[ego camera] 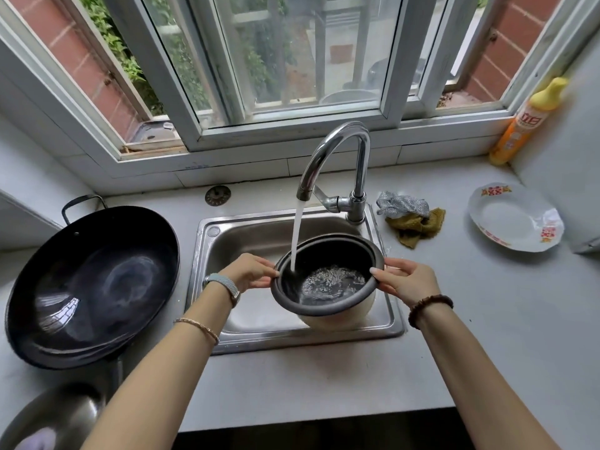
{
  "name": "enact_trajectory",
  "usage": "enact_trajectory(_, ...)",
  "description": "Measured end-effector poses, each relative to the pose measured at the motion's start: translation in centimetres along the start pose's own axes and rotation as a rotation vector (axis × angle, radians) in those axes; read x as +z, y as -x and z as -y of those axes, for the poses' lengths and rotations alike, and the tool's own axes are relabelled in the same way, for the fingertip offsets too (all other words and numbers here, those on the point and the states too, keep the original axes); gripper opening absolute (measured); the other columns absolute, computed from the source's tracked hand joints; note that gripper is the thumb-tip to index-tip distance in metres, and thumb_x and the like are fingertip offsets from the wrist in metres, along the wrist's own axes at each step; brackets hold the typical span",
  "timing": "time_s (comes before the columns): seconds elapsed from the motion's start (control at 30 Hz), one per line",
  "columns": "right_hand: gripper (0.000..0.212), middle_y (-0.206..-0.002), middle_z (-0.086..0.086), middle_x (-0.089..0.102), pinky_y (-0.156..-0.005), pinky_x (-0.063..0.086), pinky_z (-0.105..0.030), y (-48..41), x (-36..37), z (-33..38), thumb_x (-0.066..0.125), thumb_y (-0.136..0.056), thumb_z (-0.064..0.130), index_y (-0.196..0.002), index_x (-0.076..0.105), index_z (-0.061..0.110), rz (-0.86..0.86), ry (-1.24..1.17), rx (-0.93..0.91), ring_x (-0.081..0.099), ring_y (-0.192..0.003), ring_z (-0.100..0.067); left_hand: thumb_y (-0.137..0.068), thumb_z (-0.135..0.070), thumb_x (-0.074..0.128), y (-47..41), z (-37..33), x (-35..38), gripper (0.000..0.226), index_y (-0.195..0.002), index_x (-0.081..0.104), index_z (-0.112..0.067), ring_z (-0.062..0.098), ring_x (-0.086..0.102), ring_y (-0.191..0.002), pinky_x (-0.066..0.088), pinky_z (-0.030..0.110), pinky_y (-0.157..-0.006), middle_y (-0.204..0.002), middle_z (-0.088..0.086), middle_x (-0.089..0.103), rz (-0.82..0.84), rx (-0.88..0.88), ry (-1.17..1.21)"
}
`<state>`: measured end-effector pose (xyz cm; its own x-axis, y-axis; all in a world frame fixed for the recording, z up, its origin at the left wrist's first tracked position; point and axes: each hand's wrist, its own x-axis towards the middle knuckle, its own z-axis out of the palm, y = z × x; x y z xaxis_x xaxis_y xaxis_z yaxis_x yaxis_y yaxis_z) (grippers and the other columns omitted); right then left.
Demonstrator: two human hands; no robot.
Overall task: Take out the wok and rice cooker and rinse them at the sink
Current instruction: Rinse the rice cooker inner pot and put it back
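Observation:
The rice cooker pot [337, 311], dark inside and pale outside, is held over the steel sink [227, 241]. My left hand [248, 271] pinches its left rim and my right hand [404, 279] pinches its right rim. Water runs from the chrome faucet [337, 154] into the pot's left side, and a pool of water swirls at the bottom. The large black wok [91, 284] rests on the counter left of the sink, its loop handle pointing to the back.
A white plate [514, 217] lies on the counter at the right. Cloths [410, 216] sit beside the faucet base. A yellow detergent bottle [526, 121] stands in the window corner. A steel bowl [55, 417] is at the bottom left. A sink strainer [217, 195] lies behind the basin.

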<state>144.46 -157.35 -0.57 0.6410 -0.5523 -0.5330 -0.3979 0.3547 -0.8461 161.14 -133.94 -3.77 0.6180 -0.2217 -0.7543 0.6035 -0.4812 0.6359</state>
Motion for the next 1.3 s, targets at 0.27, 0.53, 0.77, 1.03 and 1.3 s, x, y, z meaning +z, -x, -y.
enact_trajectory(0.27, 0.041, -0.08, -0.015, 0.066, -0.083, 0.057, -0.044, -1.5, 1.0, -0.9, 0.078, -0.072, -0.001, -0.109, 0.064, 0.01, -0.113, 0.227, -0.213, 0.066, -0.073, -0.027, -0.08, 0.015, 0.066, -3.1, -0.5, 0.6, 0.036, -0.115, 0.059, 0.009, 0.014, 0.069, -0.058, 0.059, 0.022, -0.056, -0.086, 0.016, 0.067, -0.015, 0.112, 0.104)
enact_trajectory(0.53, 0.041, -0.081, -0.007, 0.066, -0.084, 0.057, -0.042, -3.2, 1.3, -0.6, 0.08, -0.071, 0.002, -0.106, 0.065, 0.016, -0.144, 0.301, -0.258, 0.066, -0.075, -0.026, -0.08, 0.017, 0.065, -4.9, -1.1, 0.8, 0.024, -0.09, 0.06, -0.005, 0.022, 0.065, -0.074, 0.059, 0.022, -0.055, -0.084, 0.014, 0.062, -0.052, 0.157, 0.121)
enact_trajectory(0.77, 0.041, -0.08, -0.003, 0.066, -0.078, 0.057, -0.034, -5.0, 3.7, -1.0, 0.081, -0.071, 0.007, -0.104, 0.062, 0.02, -0.102, 0.405, -0.267, 0.065, -0.071, -0.018, -0.078, 0.014, 0.069, -5.3, -0.7, -2.0, 0.032, -0.104, 0.06, -0.002, 0.027, 0.065, -0.081, 0.059, 0.03, -0.065, -0.087, 0.014, 0.06, -0.212, 0.265, 0.109)
enact_trajectory(1.03, 0.037, -0.084, -0.008, 0.068, -0.081, 0.057, -0.039, -7.6, 9.1, -1.6, 0.078, -0.073, 0.002, -0.098, 0.057, 0.021, -0.029, 0.409, -0.264, 0.067, -0.081, -0.023, -0.077, 0.008, 0.073, -2.8, -0.8, -6.3, 0.029, -0.099, 0.063, -0.007, 0.019, 0.066, -0.078, 0.06, 0.026, -0.069, -0.085, 0.008, 0.065, -0.42, 0.435, 0.107)
enact_trajectory(1.3, 0.033, -0.074, -0.002, 0.068, -0.076, 0.058, -0.041, -9.7, 12.5, -3.4, 0.076, -0.076, 0.003, -0.085, 0.057, 0.029, 0.041, 0.413, -0.189, 0.068, -0.069, -0.019, -0.072, -0.008, 0.082, 0.1, -1.0, -9.7, 0.028, -0.092, 0.069, -0.022, 0.019, 0.069, -0.082, 0.059, 0.038, -0.08, -0.082, 0.0, 0.069, -0.566, 0.525, -0.055)
